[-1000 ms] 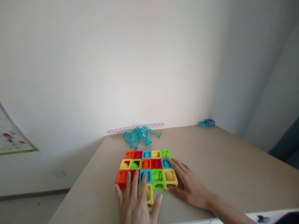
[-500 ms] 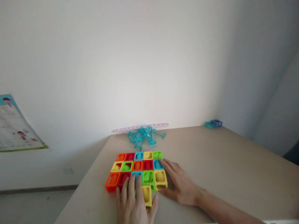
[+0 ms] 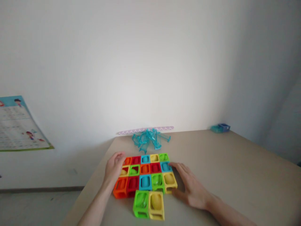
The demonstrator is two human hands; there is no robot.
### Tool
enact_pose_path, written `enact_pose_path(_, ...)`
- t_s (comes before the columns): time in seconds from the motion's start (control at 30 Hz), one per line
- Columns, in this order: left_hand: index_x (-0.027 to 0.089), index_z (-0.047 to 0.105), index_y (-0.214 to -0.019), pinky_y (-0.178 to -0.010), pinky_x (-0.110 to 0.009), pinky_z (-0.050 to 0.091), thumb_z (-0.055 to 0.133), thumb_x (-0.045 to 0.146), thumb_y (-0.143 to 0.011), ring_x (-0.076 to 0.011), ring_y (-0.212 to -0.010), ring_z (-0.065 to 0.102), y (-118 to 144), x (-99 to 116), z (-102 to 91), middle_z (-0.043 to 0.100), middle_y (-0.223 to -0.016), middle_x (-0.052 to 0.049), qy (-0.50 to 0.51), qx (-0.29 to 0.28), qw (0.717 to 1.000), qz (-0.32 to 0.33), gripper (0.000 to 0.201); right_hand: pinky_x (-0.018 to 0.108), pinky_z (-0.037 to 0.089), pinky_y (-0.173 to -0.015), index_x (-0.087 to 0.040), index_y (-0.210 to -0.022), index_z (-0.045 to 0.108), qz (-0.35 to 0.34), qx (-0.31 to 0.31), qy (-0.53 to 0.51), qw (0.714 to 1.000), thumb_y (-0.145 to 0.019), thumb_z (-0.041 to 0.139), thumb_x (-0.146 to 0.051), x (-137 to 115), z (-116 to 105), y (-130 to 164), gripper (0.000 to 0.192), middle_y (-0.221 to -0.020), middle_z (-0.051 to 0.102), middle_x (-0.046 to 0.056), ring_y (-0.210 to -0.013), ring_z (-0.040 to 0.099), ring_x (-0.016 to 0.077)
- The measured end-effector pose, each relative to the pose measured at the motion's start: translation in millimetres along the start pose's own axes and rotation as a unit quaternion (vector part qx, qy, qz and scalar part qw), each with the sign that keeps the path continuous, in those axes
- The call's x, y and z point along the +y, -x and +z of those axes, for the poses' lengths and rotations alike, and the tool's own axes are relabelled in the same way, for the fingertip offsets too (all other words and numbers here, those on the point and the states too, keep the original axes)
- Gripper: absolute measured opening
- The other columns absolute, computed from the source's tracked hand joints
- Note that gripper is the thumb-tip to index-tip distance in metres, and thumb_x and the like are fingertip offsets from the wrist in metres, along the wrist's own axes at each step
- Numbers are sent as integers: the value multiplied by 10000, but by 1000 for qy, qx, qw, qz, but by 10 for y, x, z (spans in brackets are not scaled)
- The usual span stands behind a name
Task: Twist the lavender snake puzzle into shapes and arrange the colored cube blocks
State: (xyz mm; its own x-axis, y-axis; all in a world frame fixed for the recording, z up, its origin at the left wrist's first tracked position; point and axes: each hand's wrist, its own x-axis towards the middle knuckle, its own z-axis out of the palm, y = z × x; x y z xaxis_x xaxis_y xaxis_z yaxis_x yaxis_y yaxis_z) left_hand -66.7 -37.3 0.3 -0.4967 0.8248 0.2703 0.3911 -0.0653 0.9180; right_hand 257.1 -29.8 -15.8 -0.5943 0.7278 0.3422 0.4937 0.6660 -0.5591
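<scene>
Currently, the rows of colourful hollow cubes (image 3: 145, 169) lie in the lower centre of the frame on the tabletop (image 3: 225, 169), with a green cube (image 3: 141, 202) and a yellow cube (image 3: 156, 202) side by side just below them. The left hand (image 3: 115, 166) curls at the block's upper-left edge, its grip partly hidden, so I cannot tell whether it grasps anything; the right hand (image 3: 191, 186) has a loose, released grip, thumb and fingers spread along the right edge.

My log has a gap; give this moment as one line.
left hand: at left edge of block grid; right hand: at grid's right edge; green-yellow block pair: on grid's near side; teal pieces: behind grid
</scene>
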Motion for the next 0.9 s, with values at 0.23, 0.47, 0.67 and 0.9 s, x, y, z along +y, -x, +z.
enact_pose_path(0.23, 176, 668, -583, -612, -275, 413, 529, 343, -641, -192, -630, 578, -479, -294, 505, 629, -569, -13, 28, -53, 998, 0, 225, 469, 343, -1038, -188, -1254, 437, 37, -10, 68, 997, -614, 538, -118, 66, -260, 15, 652, -1345, 419, 142, -1260, 411, 305)
enact_pose_path(0.47, 170, 628, -545, -550, -248, 342, 552, 356, -706, -155, -571, 508, -479, -260, 437, 560, -529, 10, 54, -190, 980, 34, 257, 642, -13, -1107, -248, -1500, 212, -62, -141, 113, 982, -726, 676, -465, -550, -227, -44, 928, -1583, 42, 139, -1430, -28, 403)
enact_pose_path(0.67, 149, 650, -623, -589, -251, 383, 653, 369, -669, -167, -615, 530, -526, -260, 386, 599, -612, -14, 68, -299, 950, 57, 225, 636, 6, -1110, -213, -1522, 119, -68, -221, 97, 968, -665, 697, -619, -680, -238, -551, 1112, -1579, 58, 177, -1423, 26, 424)
enact_pose_path(0.9, 166, 633, -655, -699, -286, 429, 610, 385, -771, -200, -748, 561, -508, -239, 413, 632, -781, -55, 68, -313, 940, 119, 248, 617, 182, -1069, -117, -1453, 323, -79, -145, 135, 977, -795, 525, -673, -548, 214, -1140, 884, -1352, 461, 209, -1267, 373, 374)
